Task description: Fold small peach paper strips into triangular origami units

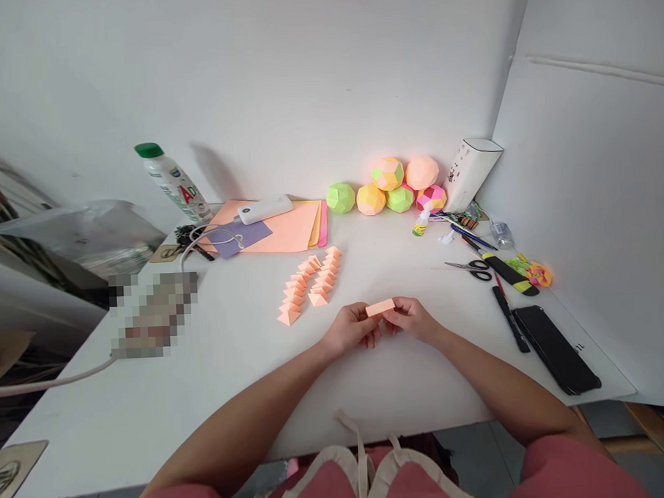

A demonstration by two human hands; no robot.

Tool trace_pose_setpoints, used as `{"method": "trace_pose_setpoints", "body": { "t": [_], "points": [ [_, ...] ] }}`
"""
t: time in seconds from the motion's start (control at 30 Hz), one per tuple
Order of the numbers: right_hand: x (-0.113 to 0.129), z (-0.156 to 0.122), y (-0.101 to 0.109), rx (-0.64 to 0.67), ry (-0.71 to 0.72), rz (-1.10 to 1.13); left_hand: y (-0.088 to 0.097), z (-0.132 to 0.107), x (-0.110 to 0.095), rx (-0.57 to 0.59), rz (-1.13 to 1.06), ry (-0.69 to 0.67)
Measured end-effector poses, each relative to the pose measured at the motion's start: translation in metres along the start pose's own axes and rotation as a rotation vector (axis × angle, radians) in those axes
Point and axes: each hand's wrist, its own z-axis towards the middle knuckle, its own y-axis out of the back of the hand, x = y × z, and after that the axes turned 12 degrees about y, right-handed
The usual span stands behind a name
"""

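Observation:
Both hands meet over the middle of the white table [152,404], pinching one small folded orange paper strip [380,307]. My left hand [351,328] grips its left end with closed fingers. My right hand [409,319] holds the right end the same way. Just beyond the hands lie two rows of folded orange paper pieces [309,283], several in each row.
Several coloured paper balls [387,186] sit against the back wall, next to a white box [470,172]. Coloured paper sheets [287,227], a white power bank [265,208] and a bottle [173,182] lie at back left. Scissors [472,269], pens, a glue bottle [420,222] and a black phone [556,348] are at right.

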Motion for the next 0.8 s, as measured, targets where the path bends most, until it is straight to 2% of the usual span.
{"method": "trace_pose_setpoints", "body": {
  "t": [0.4,0.8],
  "points": [
    [-0.0003,-0.0027,-0.0002,0.034,0.014,-0.047,-0.0029,-0.0022,0.0035,-0.024,0.027,-0.014],
    [0.0003,-0.0025,0.0077,0.065,0.034,0.065,-0.0010,-0.0051,-0.0035,-0.036,-0.055,-0.024]
  ]
}}
